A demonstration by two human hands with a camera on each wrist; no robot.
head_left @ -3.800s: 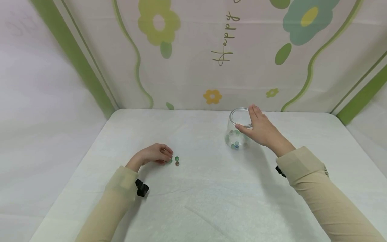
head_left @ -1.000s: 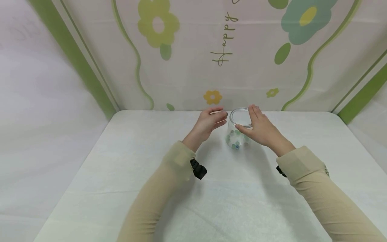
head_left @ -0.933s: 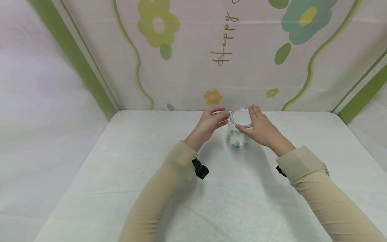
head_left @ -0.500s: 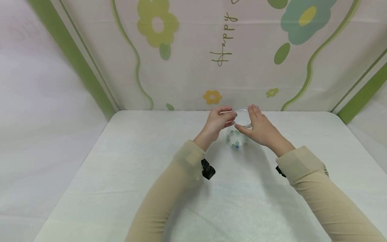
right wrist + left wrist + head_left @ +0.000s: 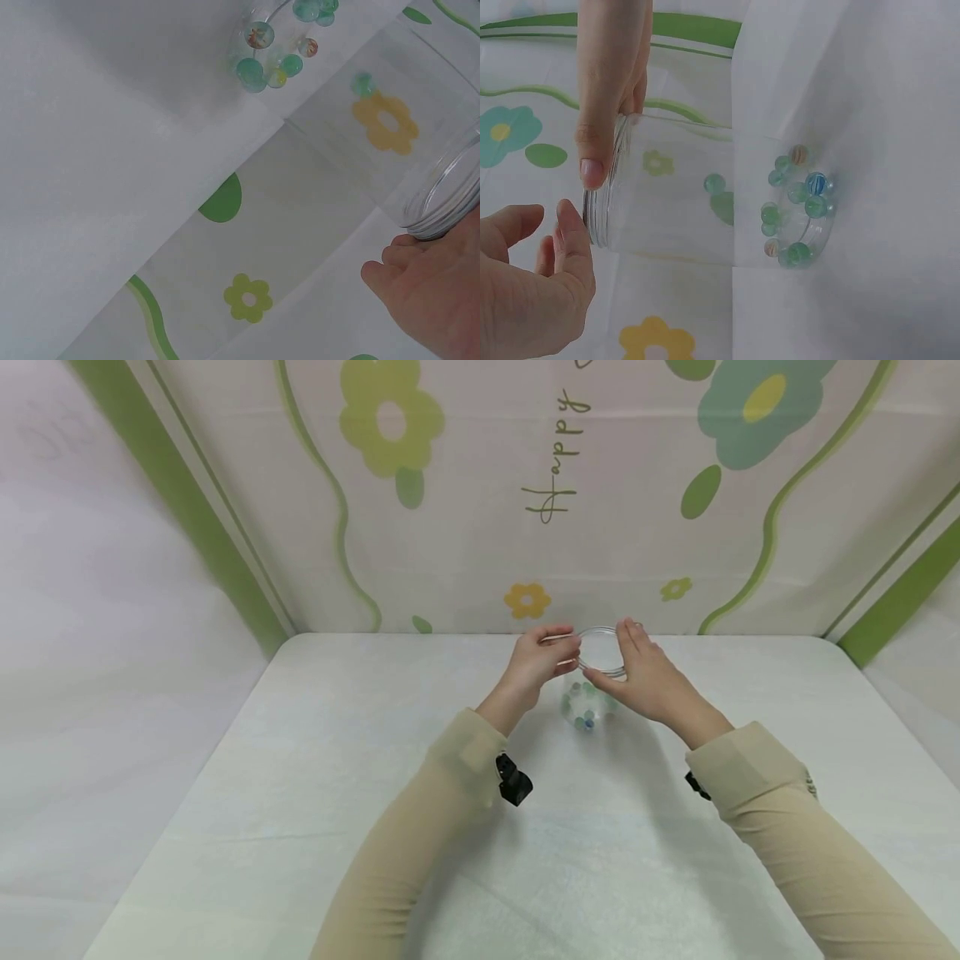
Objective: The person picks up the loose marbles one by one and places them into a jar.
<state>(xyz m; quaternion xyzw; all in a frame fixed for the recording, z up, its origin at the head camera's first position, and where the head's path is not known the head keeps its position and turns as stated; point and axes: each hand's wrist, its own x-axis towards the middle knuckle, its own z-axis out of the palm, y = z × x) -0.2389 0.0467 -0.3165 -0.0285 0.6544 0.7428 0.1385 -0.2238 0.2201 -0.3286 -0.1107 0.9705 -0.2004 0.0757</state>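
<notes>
A clear glass jar [image 5: 592, 693] with a metal-coloured rim stands upright near the table's back edge, several marbles [image 5: 799, 191] at its bottom. One green marble [image 5: 714, 184] is midway down inside the jar, above the others. My right hand [image 5: 647, 681] holds the jar at its rim, thumb on the near side and fingers on the far side. My left hand [image 5: 534, 662] is at the left of the mouth. In the left wrist view its thumb and index finger are parted with nothing between them, fingertips right at the rim.
The table [image 5: 315, 827] has a white cover. Right behind the jar hangs a cloth backdrop [image 5: 465, 543] printed with flowers. Black wrist cameras [image 5: 514, 781] sit at both cuffs.
My left hand has come from the loose marbles at the left, no longer on the table, to the jar's mouth. The marble at its fingertips has been let go into the jar. The right hand stays put.
</notes>
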